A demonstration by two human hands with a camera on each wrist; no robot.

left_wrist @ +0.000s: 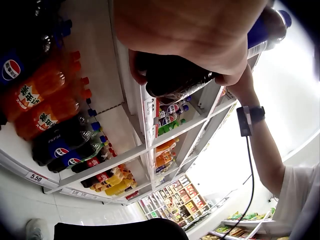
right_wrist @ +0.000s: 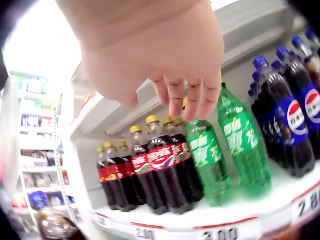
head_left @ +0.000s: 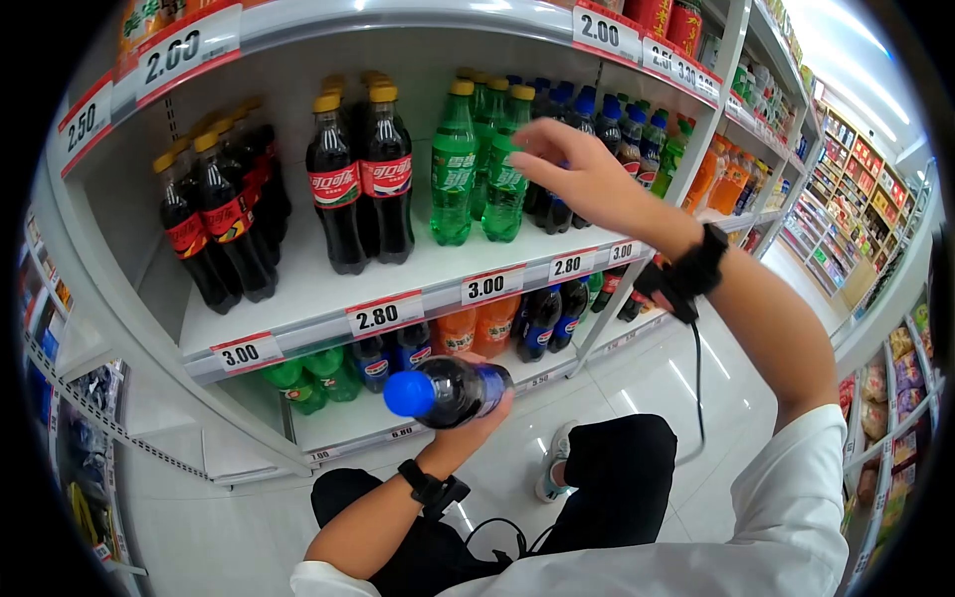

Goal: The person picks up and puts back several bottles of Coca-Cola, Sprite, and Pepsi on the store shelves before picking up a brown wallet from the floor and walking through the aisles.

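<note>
My left hand [head_left: 468,438] grips a cola bottle [head_left: 443,391] with a blue cap and blue label, in front of the lower shelf. The bottle lies tilted with its cap pointing left in the head view. In the left wrist view its dark base [left_wrist: 175,77] shows below the palm. My right hand [head_left: 582,179] is raised at the middle shelf with nothing in it, fingers reaching toward green Sprite bottles [head_left: 454,169]. From the right wrist, those fingers [right_wrist: 192,97] hang loosely in front of the top of one Sprite bottle [right_wrist: 206,150].
Red-labelled Coca-Cola bottles [head_left: 386,179] stand left of the Sprite, and blue-capped Pepsi bottles [right_wrist: 287,115] to its right. Price tags [head_left: 386,312] line the shelf edge. Below are orange soda bottles [head_left: 458,330]. A shelf upright [head_left: 711,109] stands right of the hand.
</note>
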